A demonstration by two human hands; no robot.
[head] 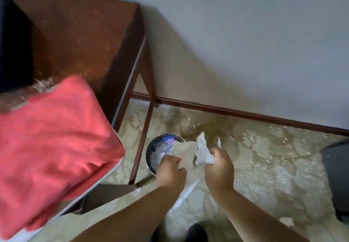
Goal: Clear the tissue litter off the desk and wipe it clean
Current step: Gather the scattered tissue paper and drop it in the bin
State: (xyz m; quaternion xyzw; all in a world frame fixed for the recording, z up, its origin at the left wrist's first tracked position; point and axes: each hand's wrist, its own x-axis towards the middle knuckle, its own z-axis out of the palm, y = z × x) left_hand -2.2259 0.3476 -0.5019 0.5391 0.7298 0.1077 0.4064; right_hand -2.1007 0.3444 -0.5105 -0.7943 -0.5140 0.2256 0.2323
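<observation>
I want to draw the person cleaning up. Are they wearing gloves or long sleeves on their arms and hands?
No gloves, no long sleeves. The left arm and right arm are bare right down to the picture's edge, and the left hand and right hand are bare too. No watch or bracelet shows; it's too blurry to tell about rings.

Ahead of the left hand (pixel 171 170) the round bin (pixel 147 154) stands open upward, reachable from above; tissue (pixel 203 153) gripped by both hands overlaps its near-right rim; left of that hand the desk leg (pixel 142 137) rises just beside the bin, blocking sideways approach; right of the right hand (pixel 219 168) open carpet (pixel 264 156) extends to a dark object (pixel 338 175); ahead, the wall (pixel 245 43) closes the space.
</observation>
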